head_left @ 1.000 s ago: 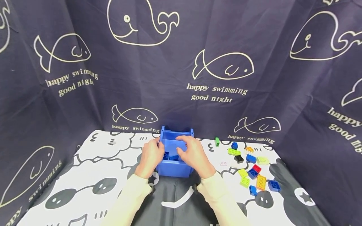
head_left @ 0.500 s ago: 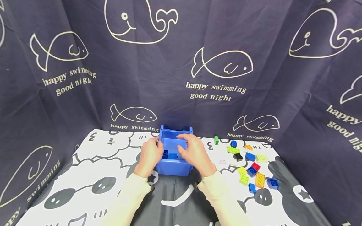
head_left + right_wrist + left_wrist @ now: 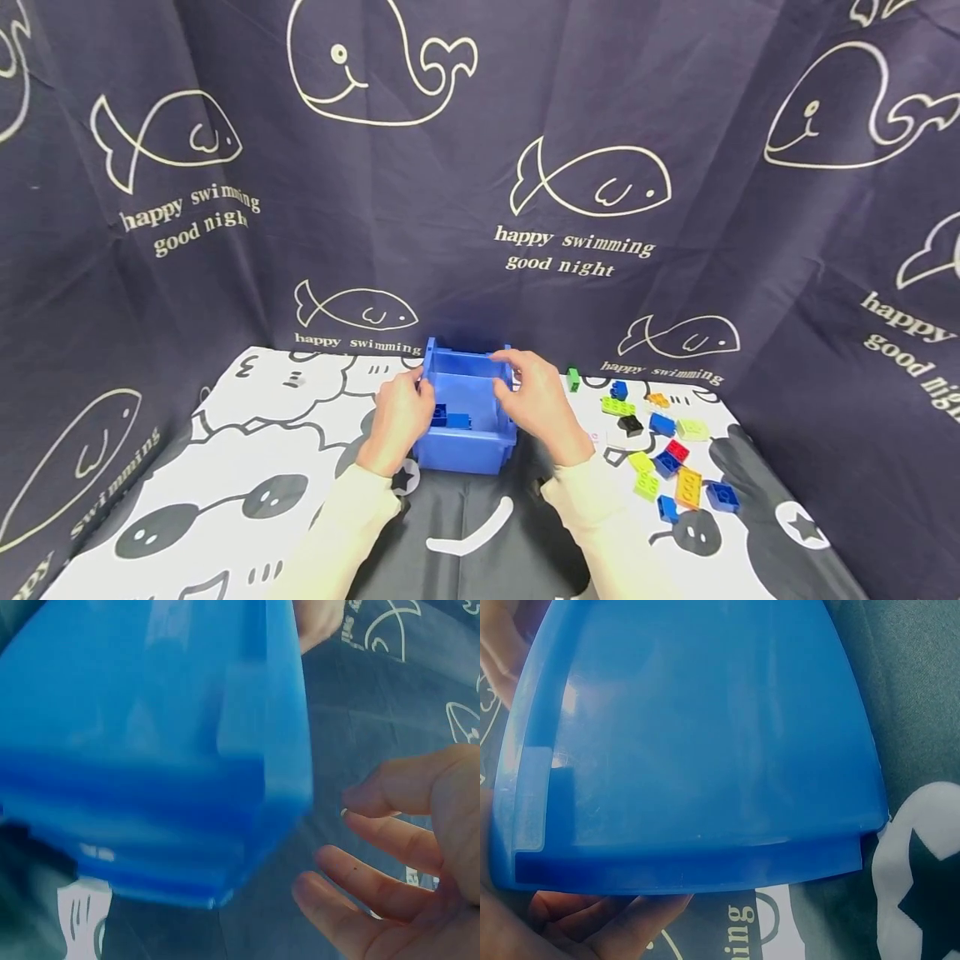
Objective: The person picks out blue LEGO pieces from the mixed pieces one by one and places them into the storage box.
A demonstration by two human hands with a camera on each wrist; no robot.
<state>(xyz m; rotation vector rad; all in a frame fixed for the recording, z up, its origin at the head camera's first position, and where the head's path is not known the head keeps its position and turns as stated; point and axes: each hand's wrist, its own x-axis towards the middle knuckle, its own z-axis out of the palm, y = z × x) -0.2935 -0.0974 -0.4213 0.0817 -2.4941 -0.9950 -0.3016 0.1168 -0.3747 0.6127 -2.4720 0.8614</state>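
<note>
A blue open-topped plastic box (image 3: 461,454) stands at the middle of the cloth, against the back curtain. Inside it, near the front left, lie blue toy bricks (image 3: 458,421). My left hand (image 3: 401,410) grips the box's left wall, thumb toward the inside; its fingers (image 3: 622,922) show past the box edge in the left wrist view. Just off the right wall is my right hand (image 3: 543,404), fingers loosely bent and holding nothing. In the right wrist view a gap shows between this hand (image 3: 397,855) and the box (image 3: 150,735).
Loose toy bricks lie scattered to the right: a green one (image 3: 573,379), a black one (image 3: 631,426), an orange one (image 3: 688,487), a red one (image 3: 677,451) and several blue and lime ones. Dark printed curtains (image 3: 450,208) enclose the back and sides.
My right hand has moved right, away from the box's right wall. Inside the box a blue brick has shifted and now lies flatter. The left hand keeps its hold.
</note>
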